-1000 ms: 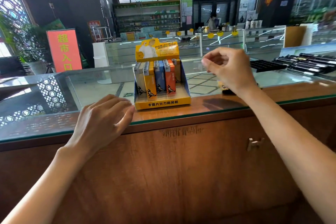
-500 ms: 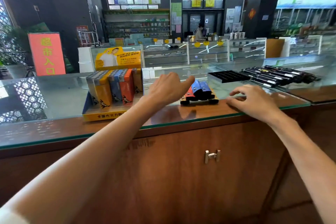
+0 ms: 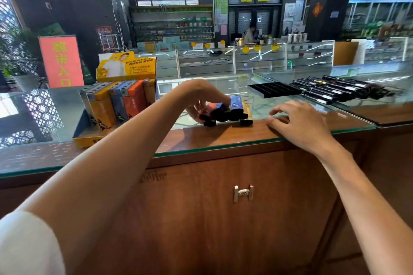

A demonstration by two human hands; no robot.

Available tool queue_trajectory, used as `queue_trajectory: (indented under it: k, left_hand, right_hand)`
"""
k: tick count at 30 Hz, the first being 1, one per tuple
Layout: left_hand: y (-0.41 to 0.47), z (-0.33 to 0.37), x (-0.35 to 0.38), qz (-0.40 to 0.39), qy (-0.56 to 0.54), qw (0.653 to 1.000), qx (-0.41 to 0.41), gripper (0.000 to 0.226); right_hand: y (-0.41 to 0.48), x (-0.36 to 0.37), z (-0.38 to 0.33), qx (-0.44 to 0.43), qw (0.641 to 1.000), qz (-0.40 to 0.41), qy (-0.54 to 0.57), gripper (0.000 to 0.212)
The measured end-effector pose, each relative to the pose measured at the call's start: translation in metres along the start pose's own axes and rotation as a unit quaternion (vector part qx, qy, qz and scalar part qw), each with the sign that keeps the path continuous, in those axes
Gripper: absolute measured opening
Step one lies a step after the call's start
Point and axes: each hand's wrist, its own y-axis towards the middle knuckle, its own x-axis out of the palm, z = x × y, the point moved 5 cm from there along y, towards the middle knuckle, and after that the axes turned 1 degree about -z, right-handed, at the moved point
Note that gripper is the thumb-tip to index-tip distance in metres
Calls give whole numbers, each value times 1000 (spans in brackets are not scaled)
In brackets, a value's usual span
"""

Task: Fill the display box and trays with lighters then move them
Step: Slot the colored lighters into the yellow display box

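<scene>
The left hand [image 3: 201, 96] reaches across the counter [image 3: 223, 138] and comes down on a small heap of loose lighters [image 3: 235, 106]. Its fingers [image 3: 215, 96] curl over the top of the heap and its thumb sits low on the near side, so it grips them from above; how many it holds cannot be told. The loose lighters lie on their sides on the glass near the front edge, blue and red bodies pointing away and black ends facing the person, and one black end [image 3: 245, 122] lies just apart at the right. The right hand [image 3: 299, 120] rests on the counter's edge to the right of the heap, close to it but not touching, with fingers spread, loosely bent and holding nothing. The display box [image 3: 88, 139] stands on the glass to the left of the left forearm, yellow with a blue side wall. It holds a row of upright lighters [image 3: 125, 102] in yellow, blue and orange, under a yellow header card [image 3: 126, 67]. Farther back on the right lies a flat black tray [image 3: 273, 89], and just beside it a pile of dark, slim sticks [image 3: 335, 89], too blurred to name. Below the glass is a wooden cabinet front with a metal handle [image 3: 243, 192]. A red sign [image 3: 60, 60] stands behind the box. A white sleeve [image 3: 26, 245] shows at the lower left.
</scene>
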Motion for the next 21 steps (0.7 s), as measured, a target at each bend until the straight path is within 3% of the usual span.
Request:
queue_trajectory:
  k: [9,18,21]
  left_hand:
    - [-4,9,1,-12,62,998,-26,52]
    - [-3,-5,-5,-54,-2,997,-61,31]
    - [-3,-5,-4,-48,-20,997,-59,38]
  right_hand:
    - [0,1,-1,-4,1000,-18,-6,39]
    - [-2,0,-1,-1,1000,-20,3,38]
    - [-2,0,-1,1,1000,-18,3,38]
